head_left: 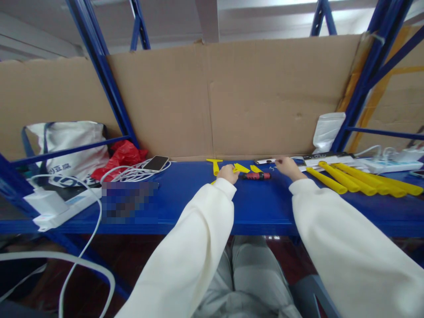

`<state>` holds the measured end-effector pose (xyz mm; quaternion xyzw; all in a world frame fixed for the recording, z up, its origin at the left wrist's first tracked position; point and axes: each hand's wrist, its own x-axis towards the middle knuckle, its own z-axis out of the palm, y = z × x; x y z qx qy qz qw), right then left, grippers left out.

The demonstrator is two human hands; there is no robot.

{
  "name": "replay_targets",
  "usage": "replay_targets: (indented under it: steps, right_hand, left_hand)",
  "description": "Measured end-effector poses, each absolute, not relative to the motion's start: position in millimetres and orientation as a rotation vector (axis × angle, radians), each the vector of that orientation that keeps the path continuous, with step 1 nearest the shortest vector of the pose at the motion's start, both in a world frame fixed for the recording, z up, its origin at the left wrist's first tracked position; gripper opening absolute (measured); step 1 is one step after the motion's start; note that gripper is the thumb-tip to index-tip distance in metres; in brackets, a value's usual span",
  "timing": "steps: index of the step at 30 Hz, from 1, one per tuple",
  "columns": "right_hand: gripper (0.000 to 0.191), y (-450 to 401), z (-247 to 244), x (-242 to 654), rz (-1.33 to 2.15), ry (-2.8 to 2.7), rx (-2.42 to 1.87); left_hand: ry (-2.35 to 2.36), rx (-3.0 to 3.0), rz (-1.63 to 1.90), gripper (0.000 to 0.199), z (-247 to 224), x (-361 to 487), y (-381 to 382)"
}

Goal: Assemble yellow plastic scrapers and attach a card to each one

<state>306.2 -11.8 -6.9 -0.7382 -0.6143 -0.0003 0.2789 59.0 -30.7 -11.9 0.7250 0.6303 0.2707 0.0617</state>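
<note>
My left hand (pixel 228 173) is closed around a yellow plastic piece (pixel 236 170), its fingers partly hiding it. Just beyond lie more small yellow pieces (pixel 255 168), and a yellow T-shaped piece (pixel 215 167) rests to the left of the hand. A red and black screwdriver handle (pixel 255 176) lies on the blue shelf between my hands. My right hand (pixel 287 167) is held in a pinch over the back of the shelf, beside tiny metal parts (pixel 272 168) that look like screws. Whatever its fingertips hold is too small to name.
Several long yellow handles (pixel 359 176) lie at right, near a white power strip (pixel 394 164). At left are a phone (pixel 157 163), coiled white cable (pixel 132 173), a red plastic bag (pixel 121 158), a cloth bag (pixel 73 145) and a charger (pixel 46 201). Cardboard (pixel 265 101) backs the blue shelf (pixel 185 190).
</note>
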Motion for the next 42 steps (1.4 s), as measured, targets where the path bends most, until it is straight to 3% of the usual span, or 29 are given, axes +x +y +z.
replay_targets:
  steps: [3,12,25,33,39,42]
  right_hand:
    - [0.031,-17,-8,315,-0.013,-1.550,-2.238]
    - [0.061,-24,-10,314,-0.054,-1.404,-2.423]
    - [0.061,-7,-25,330,-0.061,-1.342,-2.318]
    - [0.058,-12,-14,323,-0.007,-1.304,-2.306]
    - [0.019,-6,-10,316,0.062,-1.332,-1.995]
    - [0.023,-5,-11,298,0.191,-1.353,-1.681]
  left_hand:
    - [1.915,2.185,0.788,0.029,-12,58,-31]
    - [1.926,2.245,0.720,0.026,-16,60,-29]
    - [1.891,2.232,0.800,0.021,-17,60,-30]
    - [1.897,2.238,0.759,0.023,-17,59,-30]
    - [1.876,2.258,0.872,0.026,-14,61,-31]
    - [1.829,2.290,0.931,0.024,-13,62,-32]
